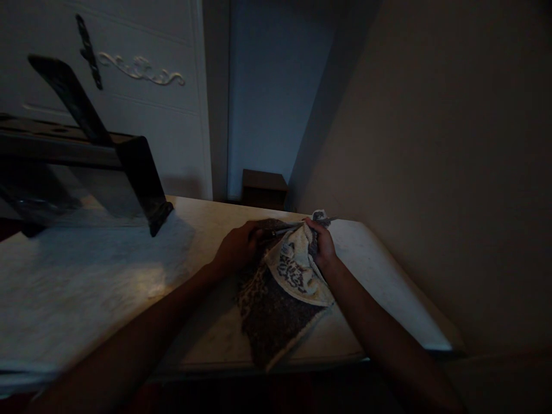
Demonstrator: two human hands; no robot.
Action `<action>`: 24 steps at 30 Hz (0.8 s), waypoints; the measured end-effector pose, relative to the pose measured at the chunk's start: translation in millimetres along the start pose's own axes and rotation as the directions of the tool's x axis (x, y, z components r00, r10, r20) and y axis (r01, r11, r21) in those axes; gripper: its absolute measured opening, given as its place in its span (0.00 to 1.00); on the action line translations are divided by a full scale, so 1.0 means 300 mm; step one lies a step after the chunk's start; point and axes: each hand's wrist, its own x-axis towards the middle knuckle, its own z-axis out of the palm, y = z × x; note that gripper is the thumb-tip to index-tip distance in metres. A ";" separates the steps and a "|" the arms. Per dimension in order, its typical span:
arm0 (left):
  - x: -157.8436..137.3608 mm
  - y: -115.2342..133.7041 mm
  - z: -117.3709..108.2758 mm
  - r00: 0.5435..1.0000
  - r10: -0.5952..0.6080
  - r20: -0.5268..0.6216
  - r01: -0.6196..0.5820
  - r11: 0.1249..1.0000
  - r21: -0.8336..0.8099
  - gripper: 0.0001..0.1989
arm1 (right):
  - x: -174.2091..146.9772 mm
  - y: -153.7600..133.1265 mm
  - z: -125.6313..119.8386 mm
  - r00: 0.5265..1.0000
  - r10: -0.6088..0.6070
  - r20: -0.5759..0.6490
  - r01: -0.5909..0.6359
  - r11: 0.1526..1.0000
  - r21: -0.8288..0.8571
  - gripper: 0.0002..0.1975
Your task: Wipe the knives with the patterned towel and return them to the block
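A brown and cream patterned towel (297, 270) is bunched up between my two hands, and its lower part drapes over the white tabletop. My left hand (239, 247) is closed at the towel's upper left edge. On the other side my right hand (322, 244) grips a gathered fold of it, thumb on top. A thin shiny object (282, 232) runs between my hands, partly covered by the cloth. Its kind is too dark and hidden to make out.
The white marbled table (99, 293) carries a black-framed stand (138, 167) with an upward-slanting arm on the left. A white door (142, 121) with a dark handle stands behind. Along the right side runs a wall (431, 144). A small brown cabinet (264, 181) sits beyond the table.
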 end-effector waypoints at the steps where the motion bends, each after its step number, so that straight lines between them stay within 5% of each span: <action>1: 0.001 -0.001 -0.001 1.000 -0.001 -0.003 0.001 1.000 0.020 0.17 | 0.002 -0.004 -0.004 0.999 0.042 0.020 -0.042 0.999 0.007 0.10; 11: 0.027 -0.022 -0.016 0.991 -0.120 -0.054 0.120 0.993 -0.004 0.18 | -0.005 -0.021 0.005 0.998 0.055 -0.002 -0.055 0.998 0.019 0.08; 24: 0.020 -0.062 -0.009 1.000 0.028 -0.011 -0.026 0.991 0.132 0.13 | 0.053 -0.022 -0.072 0.996 -0.016 -0.092 0.018 0.999 0.026 0.10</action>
